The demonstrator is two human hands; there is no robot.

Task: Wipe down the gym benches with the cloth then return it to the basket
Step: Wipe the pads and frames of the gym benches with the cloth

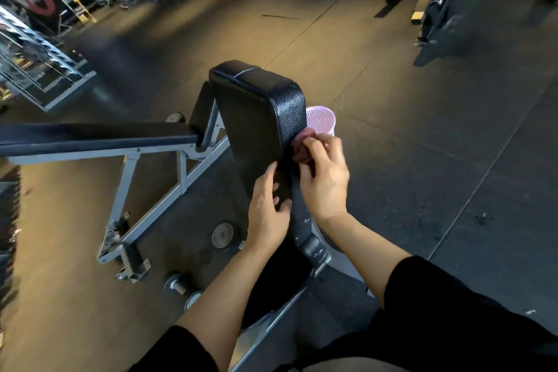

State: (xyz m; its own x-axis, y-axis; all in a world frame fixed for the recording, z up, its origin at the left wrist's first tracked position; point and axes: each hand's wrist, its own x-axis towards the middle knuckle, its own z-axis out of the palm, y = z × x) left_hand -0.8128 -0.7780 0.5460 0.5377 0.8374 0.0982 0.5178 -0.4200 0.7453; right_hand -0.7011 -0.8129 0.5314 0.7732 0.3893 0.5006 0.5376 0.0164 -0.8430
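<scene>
A black padded bench backrest (256,118) stands upright in the middle of the view. My right hand (324,178) grips a dark red cloth (303,149) and presses it against the backrest's right edge. Much of the cloth is hidden under my fingers. My left hand (267,205) rests on the lower front of the backrest with its fingers flat against the padding. A pale pink mesh basket (323,122) stands on the floor just behind the backrest, right of its edge.
A flat black bench (96,136) on a grey steel frame (151,205) extends to the left. Small dumbbells (181,287) lie on the floor near the frame. A dumbbell rack (36,69) stands far left, machines (437,3) at the upper right. Rubber floor stretches out to the right.
</scene>
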